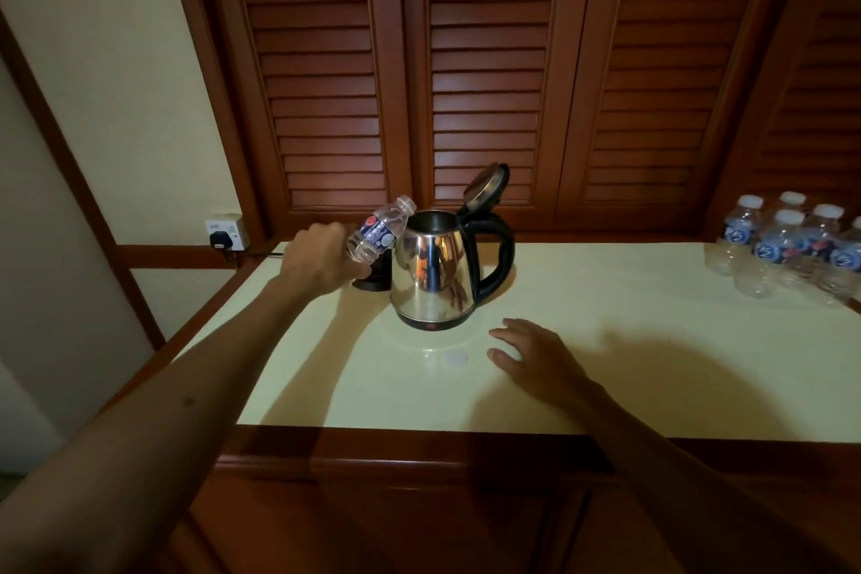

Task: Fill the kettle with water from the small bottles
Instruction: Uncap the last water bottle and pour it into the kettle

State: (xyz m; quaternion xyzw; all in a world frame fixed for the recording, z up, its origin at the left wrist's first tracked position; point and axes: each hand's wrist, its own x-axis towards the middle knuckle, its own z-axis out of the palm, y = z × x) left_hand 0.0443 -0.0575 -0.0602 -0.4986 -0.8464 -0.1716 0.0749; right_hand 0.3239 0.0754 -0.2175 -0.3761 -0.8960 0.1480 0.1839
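Head view: cream table (605, 340) carries the steel kettle (433, 275) centre, lid up for filling. Left hand (321, 259) grips an uncapped bottle (379, 231) tilted toward its mouth, seemingly empty; right hand (536, 352) rests flat, fingers spread, nearer.

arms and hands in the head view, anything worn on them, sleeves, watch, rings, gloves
Both forearms are bare up to the frame edge: no sleeves or gloves show. The left hand and right hand show no watch, bracelet or ring on the visible fingers. A small dark spot marks the left forearm.
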